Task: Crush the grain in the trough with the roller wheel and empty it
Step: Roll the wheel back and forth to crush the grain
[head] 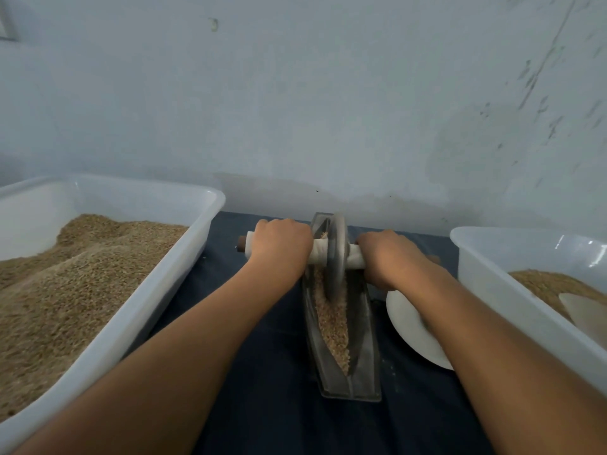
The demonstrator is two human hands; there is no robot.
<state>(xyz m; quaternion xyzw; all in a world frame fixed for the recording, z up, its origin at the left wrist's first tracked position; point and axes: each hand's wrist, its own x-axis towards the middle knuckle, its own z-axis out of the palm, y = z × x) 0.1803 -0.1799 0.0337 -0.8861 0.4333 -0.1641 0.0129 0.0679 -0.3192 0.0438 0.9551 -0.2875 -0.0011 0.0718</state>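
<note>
Between the two fists, the grey metal roller wheel (335, 254) stands in the far half of the narrow boat-shaped metal trough (341, 323), bedded in tan grain (331, 318). Left hand (282, 246) and right hand (386, 256) each wrap the white-wrapped wooden axle (320, 248). Best to press down evenly on both sides, keeping the axle level, and roll toward the near tip where grain looks whole.

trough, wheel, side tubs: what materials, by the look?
Trough: looks like dull grey metal, faint sheen on its rim, cast or sheet unclear.
Roller wheel: same grey, probably metal; its axle grips are wrapped in white cloth or tape.
Left tub and right tub: white, slightly translucent, glossy, likely plastic.
</note>
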